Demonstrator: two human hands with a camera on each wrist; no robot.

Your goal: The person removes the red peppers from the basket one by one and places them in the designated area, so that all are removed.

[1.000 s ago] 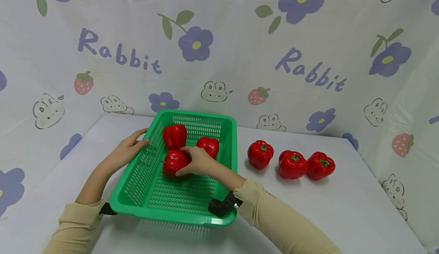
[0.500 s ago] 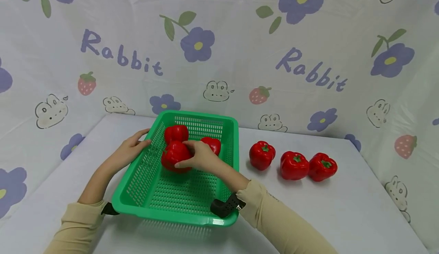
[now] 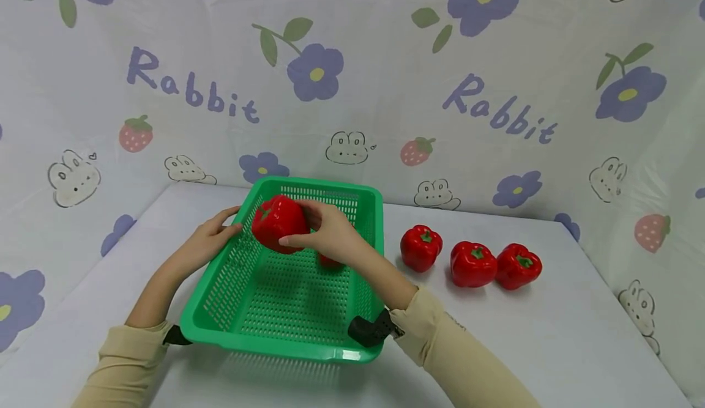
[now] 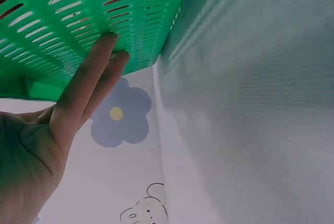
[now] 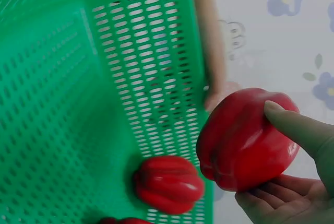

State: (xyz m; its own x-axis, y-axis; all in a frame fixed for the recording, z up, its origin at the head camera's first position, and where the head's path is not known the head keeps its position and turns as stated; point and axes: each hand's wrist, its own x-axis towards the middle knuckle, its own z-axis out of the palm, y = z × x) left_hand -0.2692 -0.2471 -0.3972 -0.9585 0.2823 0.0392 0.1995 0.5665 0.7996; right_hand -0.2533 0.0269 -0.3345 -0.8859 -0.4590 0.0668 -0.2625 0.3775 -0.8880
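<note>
My right hand [image 3: 333,230] holds a red bell pepper [image 3: 278,221] up inside the green basket [image 3: 264,350], thumb on the near side and fingers behind. In the right wrist view this held pepper [image 5: 245,140] appears between thumb and fingers. Below it in that view, another red bell pepper [image 5: 169,185] lies in the basket, and part of one more [image 5: 125,221] shows at the bottom edge. My left hand [image 3: 206,246] rests at the basket's left rim. The left wrist view shows its straight fingers [image 4: 91,78] against the slotted outer wall.
Three red bell peppers stand on the white table [image 3: 496,341] right of the basket: one nearest it [image 3: 421,249], one in the middle [image 3: 472,265] and one farther right [image 3: 518,267]. A patterned cloth [image 3: 374,77] hangs behind the table.
My right hand has lifted the bell pepper from the basket floor, up and slightly away from me. It now covers the back-left pepper in the head view. My left hand has stayed put.
</note>
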